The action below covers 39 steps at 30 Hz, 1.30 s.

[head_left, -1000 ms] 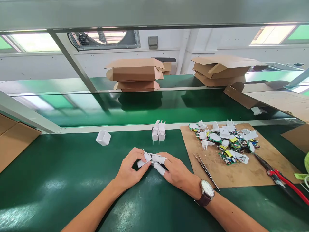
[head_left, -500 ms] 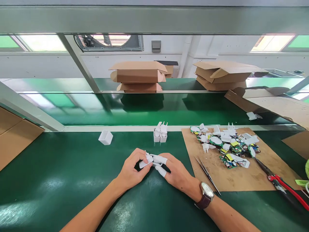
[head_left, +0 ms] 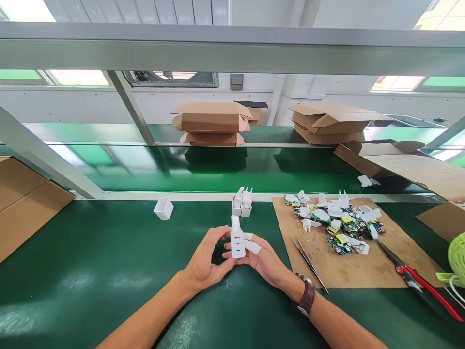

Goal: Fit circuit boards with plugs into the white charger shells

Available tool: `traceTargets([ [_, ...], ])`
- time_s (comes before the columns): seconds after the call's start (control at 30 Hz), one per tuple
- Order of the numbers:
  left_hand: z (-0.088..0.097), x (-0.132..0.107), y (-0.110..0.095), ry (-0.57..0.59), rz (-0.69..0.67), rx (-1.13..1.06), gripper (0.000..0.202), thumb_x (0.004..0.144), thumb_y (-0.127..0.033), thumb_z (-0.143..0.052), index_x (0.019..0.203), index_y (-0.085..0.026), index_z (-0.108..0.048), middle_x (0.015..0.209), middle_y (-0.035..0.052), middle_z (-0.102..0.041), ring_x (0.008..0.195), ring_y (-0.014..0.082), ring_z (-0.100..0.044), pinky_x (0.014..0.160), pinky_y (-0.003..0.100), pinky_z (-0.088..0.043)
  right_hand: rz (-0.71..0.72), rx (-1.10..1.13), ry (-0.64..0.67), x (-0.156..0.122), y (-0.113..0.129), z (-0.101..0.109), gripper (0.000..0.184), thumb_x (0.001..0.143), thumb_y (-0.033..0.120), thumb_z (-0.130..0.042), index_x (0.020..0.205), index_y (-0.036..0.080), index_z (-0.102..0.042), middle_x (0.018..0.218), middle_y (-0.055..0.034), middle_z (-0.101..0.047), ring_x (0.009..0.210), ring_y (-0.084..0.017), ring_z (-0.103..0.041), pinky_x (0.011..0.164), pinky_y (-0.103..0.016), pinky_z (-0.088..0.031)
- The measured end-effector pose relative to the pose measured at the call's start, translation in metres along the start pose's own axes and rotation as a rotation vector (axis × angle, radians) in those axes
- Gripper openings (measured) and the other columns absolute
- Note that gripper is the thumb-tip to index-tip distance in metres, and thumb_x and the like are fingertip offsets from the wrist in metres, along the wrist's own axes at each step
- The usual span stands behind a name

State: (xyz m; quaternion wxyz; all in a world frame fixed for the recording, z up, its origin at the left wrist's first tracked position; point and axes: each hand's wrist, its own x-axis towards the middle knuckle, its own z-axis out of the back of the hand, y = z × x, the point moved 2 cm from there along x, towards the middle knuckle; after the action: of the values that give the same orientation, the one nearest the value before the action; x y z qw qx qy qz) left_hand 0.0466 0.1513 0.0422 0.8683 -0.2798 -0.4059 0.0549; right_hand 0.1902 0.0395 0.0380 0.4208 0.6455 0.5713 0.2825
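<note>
A white plug-in USB charger [head_left: 238, 245] is held up between both hands, its face with one red port and two dark slots turned toward me. My left hand [head_left: 209, 259] grips its left side and lower end between thumb and fingers. My right hand [head_left: 267, 261], with white covers on two fingers and a watch on the wrist, is closed on its right side. Just beyond the charger stand two small white housings [head_left: 241, 211] with plug parts in them. A single white housing [head_left: 163, 208] lies tilted to the left.
On the right, a brown cardboard sheet [head_left: 290, 261] bears circuit boards with white plug parts [head_left: 337, 215], tweezers [head_left: 310, 264] and red-handled pliers [head_left: 414, 276]. Cardboard boxes [head_left: 212, 118] sit on the back shelf, and another box [head_left: 29, 203] stands at left. A green coil [head_left: 457, 259] is at the right edge.
The charger has been turned upright, so its port face now shows. Both hands have shifted their hold around it. The view has tilted upward a little.
</note>
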Motion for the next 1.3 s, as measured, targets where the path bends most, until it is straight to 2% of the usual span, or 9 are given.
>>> traceTargets([
  [0.2,0.001,0.002,0.000,0.004,-0.040,-0.007,0.069,0.089,-0.018,-0.067,0.150,-0.023,-0.037,0.120,0.0126,-0.066,0.101,0.0237,-0.069,0.086,0.041,-0.062,-0.028,0.026,-0.013,0.000,-0.001,0.000,0.037,0.088,0.040,-0.069,0.116,0.017,-0.069,0.101,-0.0112,-0.078,0.093,-0.029,-0.078,0.096,-0.053,-0.057],
  [0.47,0.001,0.003,-0.002,0.017,-0.048,-0.017,0.070,0.089,-0.017,-0.069,0.151,-0.022,-0.037,0.121,0.0124,-0.065,0.108,0.0247,-0.066,0.090,0.040,-0.060,-0.061,-0.001,-0.019,-0.001,-0.003,0.000,0.040,0.088,0.044,-0.068,0.118,0.017,-0.067,0.104,-0.0108,-0.077,0.094,-0.028,-0.076,0.095,-0.052,-0.056],
  [0.63,0.000,0.002,0.002,0.040,-0.076,0.091,0.075,0.089,-0.021,-0.072,0.154,-0.022,-0.033,0.131,0.0159,-0.061,0.120,0.0284,-0.060,0.100,0.045,-0.055,0.084,-0.214,-0.127,0.000,-0.004,0.000,0.043,0.085,0.053,-0.076,0.116,0.024,-0.068,0.112,-0.0070,-0.074,0.104,-0.026,-0.070,0.096,-0.045,-0.056],
  [0.77,0.004,0.001,0.021,0.052,0.084,0.232,0.070,0.087,-0.022,-0.071,0.150,-0.023,-0.040,0.121,0.0119,-0.067,0.112,0.0289,-0.059,0.098,0.049,-0.053,0.205,-0.363,-0.142,-0.001,-0.004,0.000,0.038,0.090,0.052,-0.070,0.118,0.026,-0.067,0.114,-0.0059,-0.073,0.104,-0.023,-0.069,0.097,-0.043,-0.056],
  [0.9,0.015,0.013,0.055,0.024,0.435,0.216,0.065,0.082,-0.030,-0.074,0.142,-0.024,-0.050,0.111,0.0073,-0.069,0.093,0.0231,-0.063,0.089,0.043,-0.057,0.250,-0.600,-0.171,-0.002,-0.010,0.003,0.032,0.095,0.043,-0.061,0.122,0.025,-0.065,0.116,-0.0075,-0.071,0.096,-0.021,-0.069,0.094,-0.043,-0.057],
  [1.0,0.017,0.035,0.080,0.012,0.625,0.106,0.071,0.077,-0.033,-0.077,0.141,-0.023,-0.049,0.117,0.0067,-0.070,0.087,0.0197,-0.065,0.088,0.040,-0.058,0.310,-0.751,-0.150,-0.001,-0.013,0.004,0.029,0.096,0.035,-0.056,0.122,0.024,-0.065,0.122,-0.0088,-0.067,0.096,-0.020,-0.068,0.089,-0.041,-0.059],
  [1.17,0.004,0.057,0.097,0.040,0.665,-0.047,0.079,0.075,-0.031,-0.076,0.146,-0.022,-0.044,0.133,0.0107,-0.067,0.091,0.0188,-0.070,0.093,0.040,-0.059,0.406,-0.891,-0.104,0.001,-0.016,0.007,0.026,0.097,0.026,-0.051,0.120,0.022,-0.062,0.119,-0.0088,-0.066,0.093,-0.019,-0.067,0.087,-0.038,-0.060],
  [1.23,0.001,0.056,0.097,0.067,0.620,-0.036,0.077,0.077,-0.032,-0.075,0.147,-0.022,-0.043,0.138,0.0118,-0.064,0.099,0.0205,-0.071,0.095,0.040,-0.059,0.445,-0.938,-0.099,0.000,-0.016,0.007,0.025,0.097,0.024,-0.050,0.120,0.022,-0.060,0.117,-0.0085,-0.066,0.090,-0.018,-0.066,0.084,-0.037,-0.060],
  [1.3,0.007,0.051,0.096,0.090,0.545,0.068,0.069,0.080,-0.034,-0.073,0.144,-0.024,-0.047,0.140,0.0116,-0.063,0.113,0.0247,-0.068,0.101,0.044,-0.056,0.494,-1.001,-0.084,-0.001,-0.015,0.006,0.025,0.098,0.021,-0.049,0.122,0.023,-0.058,0.117,-0.0084,-0.066,0.088,-0.018,-0.066,0.082,-0.037,-0.060],
])
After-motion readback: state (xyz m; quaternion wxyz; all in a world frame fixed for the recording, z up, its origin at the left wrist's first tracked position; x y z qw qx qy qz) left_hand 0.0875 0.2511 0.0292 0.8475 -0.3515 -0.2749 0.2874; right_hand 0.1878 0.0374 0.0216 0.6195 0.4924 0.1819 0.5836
